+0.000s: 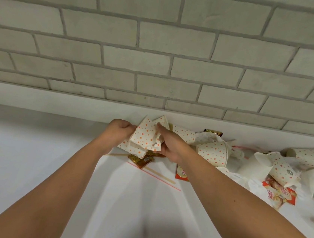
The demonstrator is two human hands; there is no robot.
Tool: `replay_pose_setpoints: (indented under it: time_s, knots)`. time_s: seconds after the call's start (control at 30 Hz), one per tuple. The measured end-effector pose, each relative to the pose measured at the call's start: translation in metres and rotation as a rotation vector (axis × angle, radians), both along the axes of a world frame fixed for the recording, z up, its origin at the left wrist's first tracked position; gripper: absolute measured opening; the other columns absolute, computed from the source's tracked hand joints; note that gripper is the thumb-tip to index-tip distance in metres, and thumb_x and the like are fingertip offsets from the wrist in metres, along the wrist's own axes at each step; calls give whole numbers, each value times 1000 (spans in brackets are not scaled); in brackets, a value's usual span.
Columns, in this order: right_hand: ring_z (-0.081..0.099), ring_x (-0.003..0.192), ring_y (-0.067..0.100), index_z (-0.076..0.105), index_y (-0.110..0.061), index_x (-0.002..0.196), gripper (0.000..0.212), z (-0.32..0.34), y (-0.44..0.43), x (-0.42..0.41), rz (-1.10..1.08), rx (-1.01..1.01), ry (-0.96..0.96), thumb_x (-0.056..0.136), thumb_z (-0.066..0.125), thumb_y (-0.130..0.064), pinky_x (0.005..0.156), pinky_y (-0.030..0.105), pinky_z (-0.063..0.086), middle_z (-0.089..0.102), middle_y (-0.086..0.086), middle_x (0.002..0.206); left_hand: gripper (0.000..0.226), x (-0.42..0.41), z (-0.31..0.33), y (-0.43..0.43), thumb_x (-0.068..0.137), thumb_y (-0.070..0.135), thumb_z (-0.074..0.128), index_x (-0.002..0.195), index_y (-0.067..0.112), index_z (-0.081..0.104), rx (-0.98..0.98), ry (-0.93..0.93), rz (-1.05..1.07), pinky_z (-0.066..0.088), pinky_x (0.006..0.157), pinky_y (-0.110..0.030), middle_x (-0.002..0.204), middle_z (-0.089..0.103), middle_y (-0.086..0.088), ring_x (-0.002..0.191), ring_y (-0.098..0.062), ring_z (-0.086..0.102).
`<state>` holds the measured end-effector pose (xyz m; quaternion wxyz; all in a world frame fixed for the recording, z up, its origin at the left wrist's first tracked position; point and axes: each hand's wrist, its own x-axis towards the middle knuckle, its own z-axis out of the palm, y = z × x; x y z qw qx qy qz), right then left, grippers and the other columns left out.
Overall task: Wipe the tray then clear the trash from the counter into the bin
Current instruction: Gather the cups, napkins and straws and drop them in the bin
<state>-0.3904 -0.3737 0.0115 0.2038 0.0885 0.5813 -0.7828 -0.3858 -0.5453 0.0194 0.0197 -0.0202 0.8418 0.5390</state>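
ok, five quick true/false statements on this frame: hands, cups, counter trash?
1. The left hand and right hand both grip crushed white paper cups with orange dots. True.
2. The thin wooden stir stick stands inside a cup. False: it lies flat on the white counter.
3. A bin stands left of the hands. False: no bin is in view.
4. Another dotted paper cup lies on its side right of the hands. True.
5. The wall of pale grey bricks rises behind the counter. True.
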Motion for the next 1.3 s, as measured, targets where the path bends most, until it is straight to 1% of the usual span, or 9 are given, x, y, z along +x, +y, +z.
replay_pose_setpoints:
  time_s: [0.13, 0.2, 0.27, 0.37, 0.53, 0.8, 0.93, 1.03, 1.3]
  knots:
    - [53, 61, 19, 54, -11, 93, 31, -12, -2, -4, -13, 448, 146, 101, 35, -35, 57, 29, 48, 53, 6, 75, 15, -9, -3, -14, 89, 20, 50, 75, 14, 50, 77, 108, 190, 28, 62, -29, 77, 43, -8, 72, -19, 38]
    - [56, 82, 22, 55, -12, 107, 16, -25, 2, -8, 137, 975, 362, 96, 46, -18, 71, 29, 45, 54, 7, 95, 25, -13, -3, -20, 88, 15, 49, 65, 12, 39, 108, 133, 299, 23, 58, -28, 73, 37, -9, 68, -19, 32]
    - [49, 113, 27, 49, -14, 129, 45, -40, 4, -12, 350, 1312, 507, 86, 52, -3, 92, 30, 44, 46, 10, 123, 33, -13, -4, -22, 87, 12, 47, 60, 14, 29, 133, 154, 352, 19, 55, -28, 69, 29, -11, 63, -18, 26]
    - [35, 131, 30, 27, -18, 146, 66, -53, 1, -11, 491, 1485, 548, 87, 49, -2, 108, 39, 35, 35, 11, 143, 36, -13, -8, -24, 87, 10, 46, 58, 15, 25, 142, 152, 377, 15, 55, -28, 63, 23, -8, 59, -18, 21]
    - [46, 121, 31, 40, -16, 139, 39, -55, 3, -12, 416, 1686, 705, 101, 36, -22, 97, 37, 38, 49, 12, 131, 40, -12, -13, -32, 89, 11, 47, 56, 14, 24, 151, 144, 389, 19, 55, -27, 59, 26, -5, 58, -19, 24]
    - [57, 87, 21, 62, -14, 90, 15, -33, -29, -5, 346, 1141, 429, 89, 55, -27, 63, 24, 43, 60, 9, 92, 19, -12, -23, -36, 88, 16, 47, 70, 9, 44, 171, 124, 381, 28, 63, -31, 75, 42, -11, 71, -21, 37]
    - [51, 105, 26, 56, -13, 77, 24, -53, -40, -5, 415, 1312, 399, 80, 70, -33, 88, 32, 47, 47, 10, 113, 20, -9, -25, -36, 88, 19, 46, 74, 6, 51, 167, 122, 359, 33, 66, -32, 77, 50, -14, 72, -22, 44]
    - [51, 86, 21, 41, -17, 62, 36, -55, -40, -4, 355, 1220, 375, 79, 72, -23, 64, 25, 42, 50, 2, 84, 18, -8, -24, -39, 85, 23, 46, 76, 9, 54, 172, 128, 364, 33, 67, -33, 78, 49, -11, 73, -21, 44]
    - [46, 73, 17, 46, -13, 72, 22, -27, -17, 17, 235, 948, 446, 82, 66, -13, 64, 25, 35, 45, 4, 72, 28, -1, -14, -22, 92, 18, 44, 80, -4, 55, 112, 136, 352, 35, 66, -32, 80, 55, -16, 73, -25, 47]
